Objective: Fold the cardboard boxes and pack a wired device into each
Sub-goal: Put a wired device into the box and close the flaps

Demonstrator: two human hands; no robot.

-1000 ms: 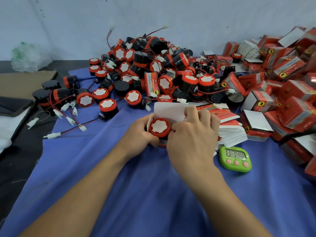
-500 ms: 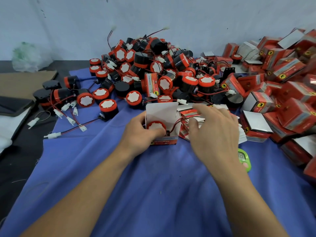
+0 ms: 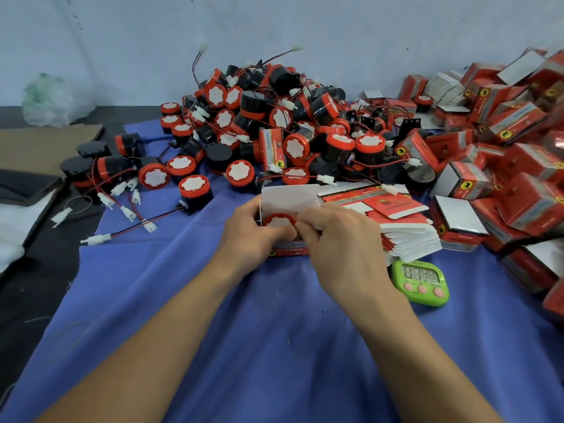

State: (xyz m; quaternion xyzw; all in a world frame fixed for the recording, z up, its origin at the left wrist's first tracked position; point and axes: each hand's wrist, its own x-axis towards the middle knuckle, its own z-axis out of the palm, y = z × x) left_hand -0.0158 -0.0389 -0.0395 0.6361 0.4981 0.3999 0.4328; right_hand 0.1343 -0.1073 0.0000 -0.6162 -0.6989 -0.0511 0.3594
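Down in box (image 3: 288, 198), wired device (image 3: 279, 221) between grips: left hand (image 3: 250, 236) around box, right hand (image 3: 338, 242) tight on device.

Visible body parts: left forearm (image 3: 146, 346), right forearm (image 3: 427, 361) and both hands, all bare. The right hand (image 3: 341, 248) is just left of the green timer (image 3: 422, 279); the left hand (image 3: 247, 236) is further left of it. Both forearms are slender and widen below the timer. Knuckle ridges show on the back of the right hand.
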